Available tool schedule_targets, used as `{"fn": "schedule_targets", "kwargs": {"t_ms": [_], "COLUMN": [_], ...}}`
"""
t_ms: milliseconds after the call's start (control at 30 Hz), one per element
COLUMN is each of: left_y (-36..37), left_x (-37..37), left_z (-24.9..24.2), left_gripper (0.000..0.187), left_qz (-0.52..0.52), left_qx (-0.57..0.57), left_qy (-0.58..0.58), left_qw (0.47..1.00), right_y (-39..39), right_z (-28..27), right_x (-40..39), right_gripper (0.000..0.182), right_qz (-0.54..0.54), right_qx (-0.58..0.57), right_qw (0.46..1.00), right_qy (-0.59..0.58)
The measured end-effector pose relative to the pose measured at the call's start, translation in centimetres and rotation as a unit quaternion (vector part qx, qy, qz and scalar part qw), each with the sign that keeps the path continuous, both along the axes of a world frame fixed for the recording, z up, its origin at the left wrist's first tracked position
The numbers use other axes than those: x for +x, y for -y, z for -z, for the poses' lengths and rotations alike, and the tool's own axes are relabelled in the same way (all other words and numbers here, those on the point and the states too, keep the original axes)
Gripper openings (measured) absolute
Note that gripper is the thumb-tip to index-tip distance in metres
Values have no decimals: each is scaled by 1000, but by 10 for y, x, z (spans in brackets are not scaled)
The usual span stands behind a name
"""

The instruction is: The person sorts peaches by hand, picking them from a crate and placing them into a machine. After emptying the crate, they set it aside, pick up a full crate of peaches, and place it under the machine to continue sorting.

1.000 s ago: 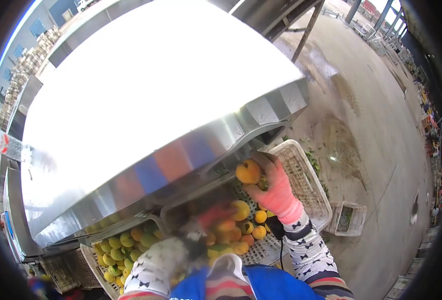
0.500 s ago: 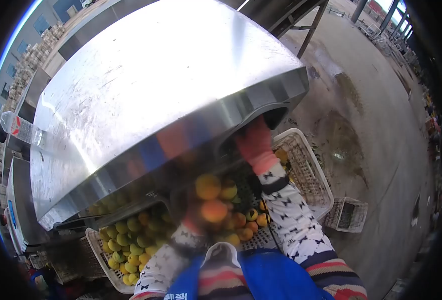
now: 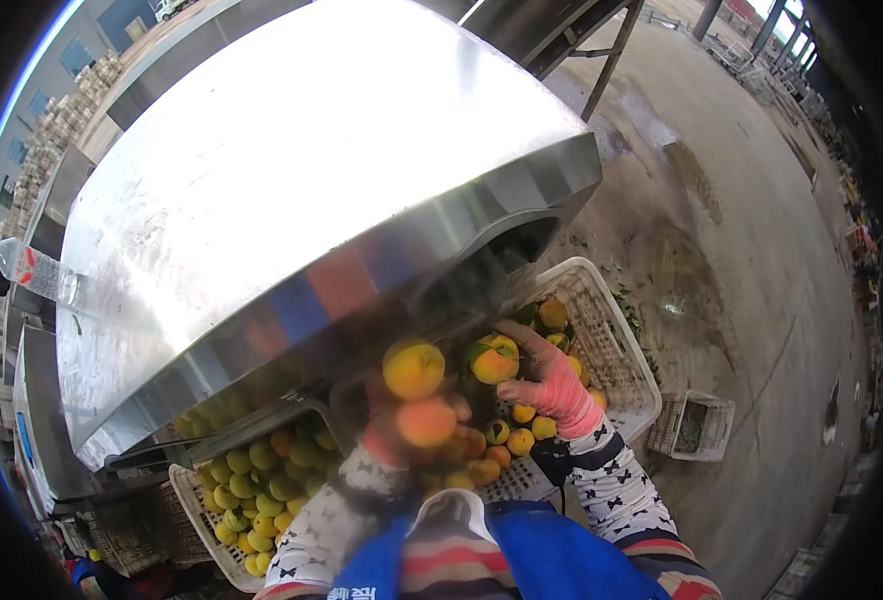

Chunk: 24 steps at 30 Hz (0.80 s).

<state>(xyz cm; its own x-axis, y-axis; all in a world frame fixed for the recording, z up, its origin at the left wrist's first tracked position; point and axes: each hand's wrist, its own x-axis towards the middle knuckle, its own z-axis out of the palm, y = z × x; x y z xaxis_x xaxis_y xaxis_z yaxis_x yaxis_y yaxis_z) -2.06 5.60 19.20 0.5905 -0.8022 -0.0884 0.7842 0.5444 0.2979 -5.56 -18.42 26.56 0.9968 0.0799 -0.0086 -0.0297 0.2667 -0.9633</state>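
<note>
Right hand (image 3: 552, 385), in a pink glove, is curled around a yellow-green fruit (image 3: 495, 362) just below the outlet (image 3: 487, 270) of the steel machine (image 3: 312, 190), with the fingers closed on the fruit's far side. At about nine o'clock from it, my left hand (image 3: 402, 430) is blurred; it seems to carry two fruits, an orange-yellow one (image 3: 414, 369) on top and a pinker one (image 3: 427, 421) beneath, but I cannot tell how the fingers sit around them. Both hands hang over the white plastic crate (image 3: 617, 345), whose mesh floor carries a loose scatter of fruit, mostly towards six o'clock. A second crate (image 3: 247, 485), at about eight o'clock, is heaped with greener fruit. A small empty-looking crate (image 3: 697, 425) stands on the concrete floor (image 3: 752, 250) at three o'clock.

As I judge it, the risk sits with the left hand: two fruits stacked in one grip are poorly held, and a quick swing could send the top one rolling off onto the floor or bruise it against the crate rim. The right hand works close under the steel lip, so a hurried lift could knock knuckles or fruit against that edge.
</note>
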Motion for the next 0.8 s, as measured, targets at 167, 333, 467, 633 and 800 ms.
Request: {"fn": "schedule_targets", "kwargs": {"t_ms": [167,333,467,633,800], "left_y": [7,24,18,32,34], "left_x": [11,7,12,17,25], "left_z": [-13,-33,-15,-51,-63], "left_gripper": [96,79,64,56,61], "left_qz": [-32,-107,-94,-91,-64], "left_qx": [144,274,288,348,230], "left_qy": [106,141,138,281,366], "left_qw": [983,945,943,890,900], "right_y": [-9,-32,-23,-33,-13], "right_z": [-7,11,0,-21,-26], "right_x": [26,121,107,31,12], "right_gripper": [63,49,50,75,84], "right_qz": [152,181,236,35,-20], "right_qx": [-335,-691,-528,-212,-268], "right_qw": [928,691,801,976,962], "right_qy": [63,111,157,37,56]}}
